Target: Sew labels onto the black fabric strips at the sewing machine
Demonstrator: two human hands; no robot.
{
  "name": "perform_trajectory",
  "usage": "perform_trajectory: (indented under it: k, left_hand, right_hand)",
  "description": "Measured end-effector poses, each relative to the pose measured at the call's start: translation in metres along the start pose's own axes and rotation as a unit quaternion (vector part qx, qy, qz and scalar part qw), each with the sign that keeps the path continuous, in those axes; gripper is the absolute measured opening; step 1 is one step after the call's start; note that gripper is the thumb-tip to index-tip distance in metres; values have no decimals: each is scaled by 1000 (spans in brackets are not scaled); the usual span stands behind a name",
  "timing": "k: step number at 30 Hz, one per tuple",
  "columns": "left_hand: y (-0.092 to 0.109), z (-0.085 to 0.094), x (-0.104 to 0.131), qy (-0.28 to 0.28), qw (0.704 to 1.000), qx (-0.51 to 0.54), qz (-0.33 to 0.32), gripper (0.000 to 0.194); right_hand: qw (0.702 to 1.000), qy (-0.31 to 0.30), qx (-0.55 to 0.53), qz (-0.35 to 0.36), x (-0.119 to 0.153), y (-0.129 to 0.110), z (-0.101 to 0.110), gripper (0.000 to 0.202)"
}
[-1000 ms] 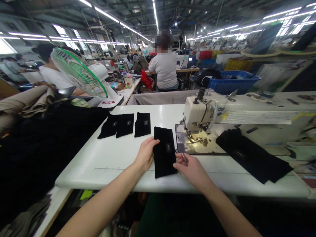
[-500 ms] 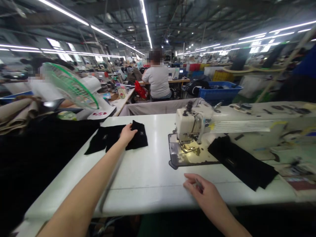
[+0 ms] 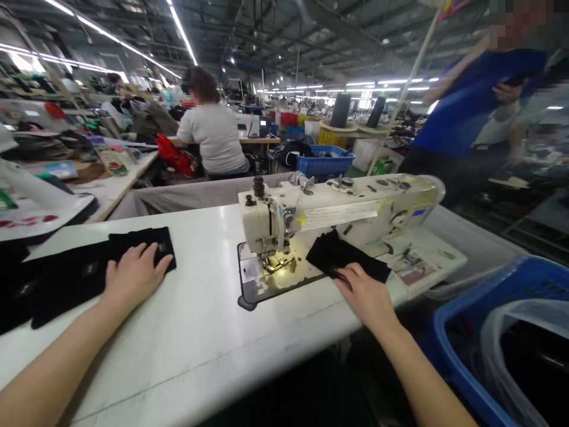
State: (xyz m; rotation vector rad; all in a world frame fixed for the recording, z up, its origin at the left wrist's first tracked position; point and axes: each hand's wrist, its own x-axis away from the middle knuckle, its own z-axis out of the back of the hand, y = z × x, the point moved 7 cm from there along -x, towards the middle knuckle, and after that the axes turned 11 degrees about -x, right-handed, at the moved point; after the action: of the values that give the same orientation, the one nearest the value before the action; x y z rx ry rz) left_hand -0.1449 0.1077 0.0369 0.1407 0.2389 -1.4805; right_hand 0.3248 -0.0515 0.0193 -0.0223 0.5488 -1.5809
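Note:
My left hand (image 3: 136, 270) lies spread on black fabric pieces (image 3: 73, 276) at the left of the white table (image 3: 200, 308). Small labels show on these pieces. To the right, my right hand (image 3: 362, 287) is at the near edge of another black fabric stack (image 3: 331, 252), its fingers closed around a small dark tool that is mostly hidden. That stack rests beside the needle plate of the sewing machine (image 3: 258, 219), under its arm. A lit presser foot (image 3: 278, 263) stands between my two hands.
A blue basket (image 3: 448, 332) with a clear bag and dark contents is at the lower right. A person in blue (image 3: 471, 107) stands behind the machine at the right. Ahead sits a person in a grey shirt (image 3: 216, 139). The white fan base (image 3: 48, 204) is at far left.
The view has turned right, bringing the basket and the person in blue into sight. My right hand has moved up to the right fabric stack. My left hand's fingers are now spread on the left pieces.

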Motion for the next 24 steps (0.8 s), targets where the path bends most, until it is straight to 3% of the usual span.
perform_trajectory:
  k: [3,6,11,14,16,18,20,24]
  left_hand:
    - [31,32,17,87,994,-8,-66,48]
    - [77,55,47,99,976,140,-134,43]
    - [160,63,98,-68,895,390,-207,27]
    - [199,59,126,-168,837,457,-249,21]
    - [222,47,143,-273,788,488,-259,24]
    - [241,33,157,-370,730,520,-246,28]
    - [256,21,163,-421,687,551,-216,30]
    - [276,7,159,-461,647,589,-148,34]
  right_hand:
    - [1000,-1,3,-1,0,0,1,25]
    - [1000,-2,12,-8,-1,-1,3,20]
    - [999,-9,46,-11,-4,-7,1,19]
    - [999,-14,51,-7,-6,-8,1,20]
    - [999,-14,45,-6,-7,-7,3,21]
    - [999,-9,36,-8,-7,-6,4,21]
    - [1000,-4,24,-6,-7,-7,3,20]
    - [1000,9,-21,1,-8,-11,-3,16]
